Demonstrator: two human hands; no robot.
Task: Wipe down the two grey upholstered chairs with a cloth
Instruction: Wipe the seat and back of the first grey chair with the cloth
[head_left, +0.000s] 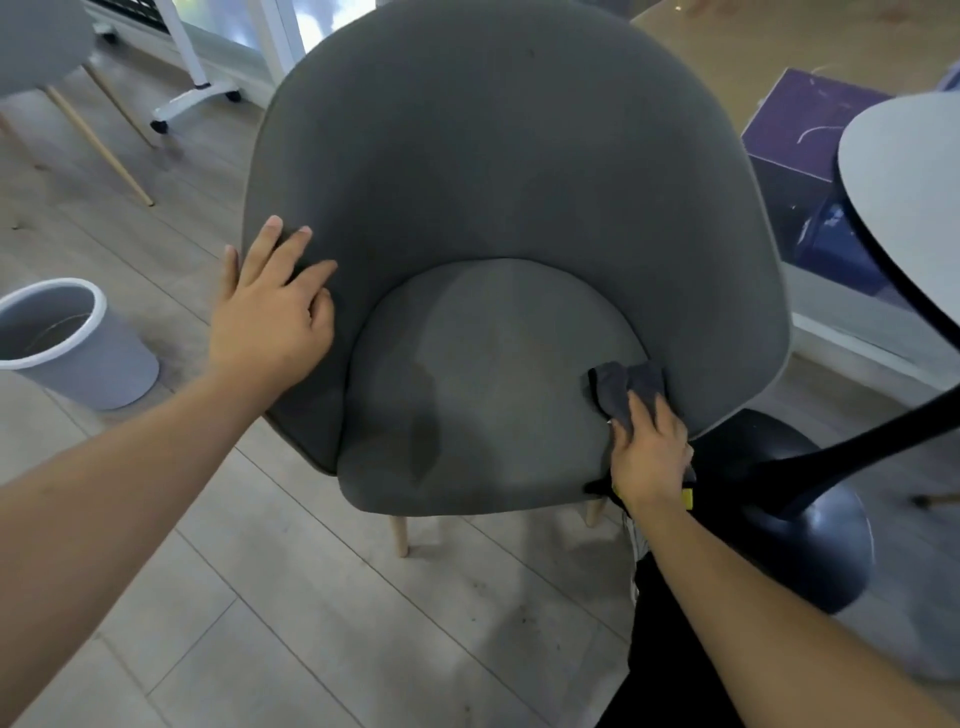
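Observation:
A grey upholstered chair (498, 182) with a curved back and round seat cushion fills the middle of the view. My left hand (270, 312) rests flat on its left armrest edge, fingers spread. At the seat's right front edge, my right hand (649, 457) presses a dark grey cloth (626, 387) into the seam between cushion and side wall. Darker damp patches show on the seat. Part of a second grey chair (36, 41) with wooden legs shows at the top left.
A grey waste bin (78, 345) stands on the wood floor to the left. A white round table (904, 182) on a black pedestal base (810, 519) crowds the chair's right side. A purple box (800, 140) lies behind it. A white wheeled stand (192, 98) is at the back.

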